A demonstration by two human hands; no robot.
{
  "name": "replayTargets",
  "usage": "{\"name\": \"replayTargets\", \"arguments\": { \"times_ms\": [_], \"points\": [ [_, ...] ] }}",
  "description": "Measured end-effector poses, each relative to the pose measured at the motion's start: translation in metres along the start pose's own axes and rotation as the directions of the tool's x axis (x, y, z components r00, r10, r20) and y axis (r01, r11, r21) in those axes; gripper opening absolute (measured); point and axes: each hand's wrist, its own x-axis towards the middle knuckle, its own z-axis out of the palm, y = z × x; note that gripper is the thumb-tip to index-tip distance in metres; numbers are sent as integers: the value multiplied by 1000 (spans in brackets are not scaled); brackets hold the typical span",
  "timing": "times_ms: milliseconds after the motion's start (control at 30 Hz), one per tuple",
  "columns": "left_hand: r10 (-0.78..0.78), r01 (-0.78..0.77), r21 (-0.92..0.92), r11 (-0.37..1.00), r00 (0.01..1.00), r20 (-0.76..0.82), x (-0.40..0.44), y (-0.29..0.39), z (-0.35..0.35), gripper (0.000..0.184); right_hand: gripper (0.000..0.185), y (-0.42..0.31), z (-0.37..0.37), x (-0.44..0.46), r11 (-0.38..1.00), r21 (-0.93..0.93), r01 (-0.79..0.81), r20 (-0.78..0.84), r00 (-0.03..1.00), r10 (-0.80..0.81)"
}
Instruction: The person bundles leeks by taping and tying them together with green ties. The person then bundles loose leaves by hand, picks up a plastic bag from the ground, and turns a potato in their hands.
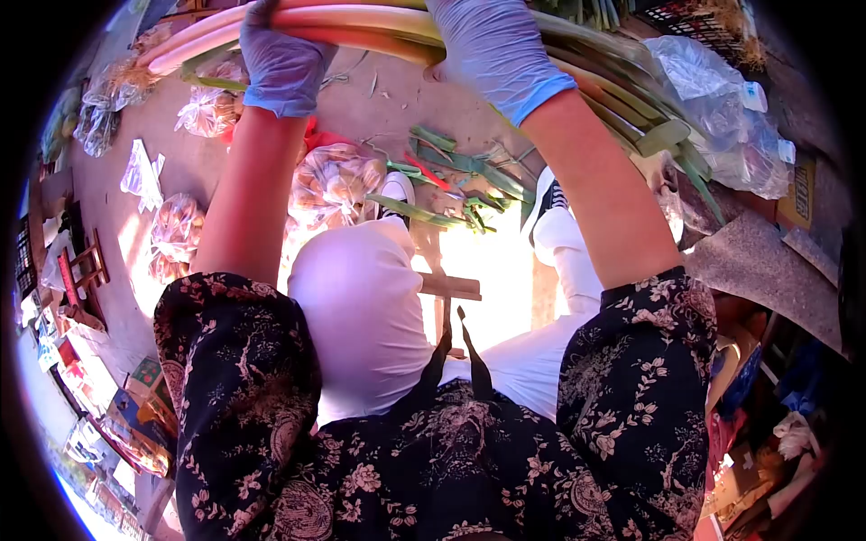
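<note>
A bundle of long green onions [365, 22] stretches across the top of the view, white root ends to the left and green leaves to the right. My left hand [281, 61], in a blue-purple glove, is closed around the stalks near the root end. Farther along, my right hand [492, 52], gloved the same way, grips the bundle near its middle; part of its fingers is cut off by the frame's top edge. Leaves [663, 137] hang down past my right forearm. Below the bundle, cut green leaves [474, 167] lie scattered on the floor between my feet.
Bags of produce [332, 180] sit on the floor by my foot, with another bag [178, 233] farther left. Clear plastic bags [722, 108] lie at right beside a cardboard piece [798, 191]. A small wooden stool [86, 275] stands at far left.
</note>
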Motion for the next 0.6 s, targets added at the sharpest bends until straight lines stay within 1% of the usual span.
{"name": "replayTargets", "arguments": {
  "times_ms": [33, 100, 133, 167, 200, 233, 300, 333, 367, 400, 433, 467, 500, 533, 600],
  "points": [
    [-129, 119, -116, 986, 988, -85, 9, -21, -40, 40, 61, 4, 52, 3, 999, 30, 23, -125, 992, -19],
    [-192, 168, -106, 980, 939, -286, 20, -70, -101, 34, 56, 6, 128, 1, 999, 11, 42, -48, 998, -42],
    [-237, 197, -148, 969, 909, -344, 23, -94, -131, 34, 53, 9, 161, 2, 999, -3, 53, -17, 998, -53],
    [-284, 224, -191, 956, 873, -397, 25, -116, -157, 35, 53, 12, 191, 4, 998, 23, 57, 35, 998, -57],
    [-299, 243, -180, 953, 845, -443, 25, -134, -172, 36, 53, 14, 216, 4, 997, 50, 58, 89, 994, -62],
    [-324, 273, -175, 946, 826, -462, 24, -150, -187, 42, 53, 16, 241, 3, 995, 77, 57, 145, 987, -68],
    [-432, 410, -158, 898, 758, -488, 17, -173, -212, 51, 53, 22, 284, 3, 998, 56, 41, 182, 982, -51],
    [-449, 591, 286, 754, 782, -433, 4, -181, -222, 53, 53, 27, 306, 5, 998, 49, 32, 186, 982, -41],
    [-495, 602, 669, 436, 781, -381, -13, -185, -227, 55, 53, 31, 326, 7, 999, 41, 25, 191, 981, -32],
    [-540, 406, 898, 171, 801, -259, -34, -195, -253, 51, 75, 32, 341, 10, 1000, -19, -4, 327, 945, 10],
    [-615, 115, 989, -93, 774, -147, -52, -201, -276, 48, 75, 33, 354, 11, 1000, -16, -18, 335, 942, 22],
    [-617, -16, 945, -327, 761, -201, -61, -203, -271, 45, 75, 35, 368, 10, 999, -16, -34, 342, 939, 37],
    [-607, -151, 833, -532, 754, -250, -72, -207, -258, 42, 76, 34, 375, 7, 999, -18, -48, 348, 936, 52],
    [-586, -279, 663, -695, 754, -297, -77, -210, -251, 40, 68, 32, 385, 5, 998, -6, -68, 336, 940, 66],
    [-637, -320, 714, -623, 738, -225, -80, -216, -266, 37, 55, 27, 393, -1, 994, 16, -109, 311, 945, 98]
  ]
}}
